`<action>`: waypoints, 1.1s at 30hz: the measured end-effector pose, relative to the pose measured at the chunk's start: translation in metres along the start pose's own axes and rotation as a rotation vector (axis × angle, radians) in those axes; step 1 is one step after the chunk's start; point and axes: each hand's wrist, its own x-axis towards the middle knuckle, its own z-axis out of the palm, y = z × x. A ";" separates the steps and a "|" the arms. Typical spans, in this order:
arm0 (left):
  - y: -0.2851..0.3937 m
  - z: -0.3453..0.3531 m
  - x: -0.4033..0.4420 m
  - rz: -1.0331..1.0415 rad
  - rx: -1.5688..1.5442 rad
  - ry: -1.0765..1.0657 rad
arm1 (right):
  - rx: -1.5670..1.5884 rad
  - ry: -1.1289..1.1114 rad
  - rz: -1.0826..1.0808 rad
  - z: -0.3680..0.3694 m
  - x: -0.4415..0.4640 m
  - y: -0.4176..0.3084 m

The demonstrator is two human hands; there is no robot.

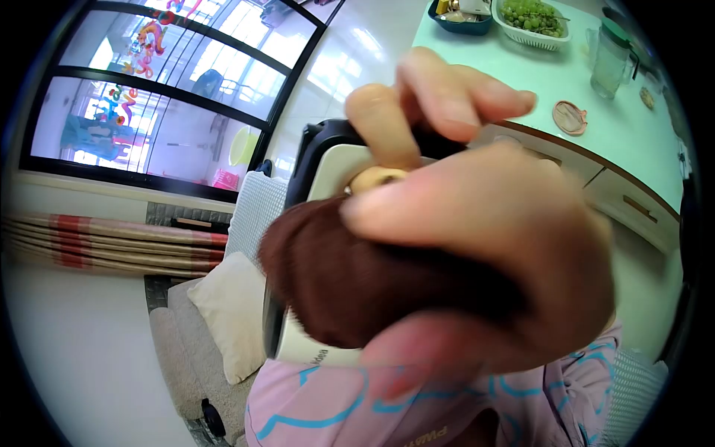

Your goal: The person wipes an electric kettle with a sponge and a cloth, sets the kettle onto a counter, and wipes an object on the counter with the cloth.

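Head view: right hand, blurred, grasps dark brown soft bundle in front of pale, black-edged panel. White basket of green fruit sits on table beyond.

Right hand blurred, dark brown cloth blurred and partly hidden by it, pale panel mostly covered behind both, lettering on the panel partly hidden, blue tray and white basket cut off by the top edge.
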 end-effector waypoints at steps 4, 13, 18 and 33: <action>0.003 -0.009 -0.001 -0.012 0.012 0.016 | -0.316 -0.334 0.119 0.023 -0.001 -0.014; 0.026 -0.016 -0.002 -0.061 -0.130 -0.050 | -0.456 -0.549 0.454 -0.008 -0.027 -0.031; 0.030 0.006 -0.010 -0.131 -0.581 -0.146 | -0.474 -0.462 0.399 -0.051 -0.081 -0.038; 0.022 0.035 -0.003 -0.153 -0.977 -0.340 | -0.264 -0.305 0.331 -0.083 -0.105 -0.034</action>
